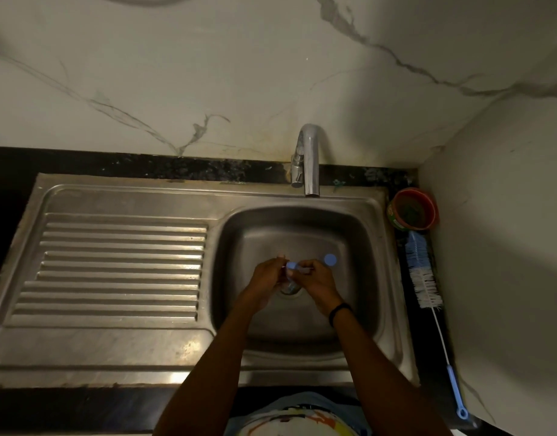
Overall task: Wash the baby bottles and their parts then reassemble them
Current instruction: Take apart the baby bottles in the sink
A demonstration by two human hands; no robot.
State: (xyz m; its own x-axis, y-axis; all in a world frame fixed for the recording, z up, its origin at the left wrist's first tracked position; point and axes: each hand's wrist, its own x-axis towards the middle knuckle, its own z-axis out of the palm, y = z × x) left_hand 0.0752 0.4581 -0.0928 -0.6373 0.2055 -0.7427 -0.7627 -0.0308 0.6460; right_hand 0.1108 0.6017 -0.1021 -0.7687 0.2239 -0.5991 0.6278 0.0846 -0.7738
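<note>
Bottle part [291, 265] above sink [229, 247] centre.

**No readable text in view**

You will find nothing legible here. The red tub [413, 209] on the counter corner right of the sink carries a green and yellow label [391, 214] on its side, but its print is too small and blurred to read. The shirt [297, 418] at the bottom edge shows a colourful print with no letters you can make out. The small blue part [291, 265] pinched between your left hand [267, 276] and right hand [314, 278] is too small to show any marking.
</note>
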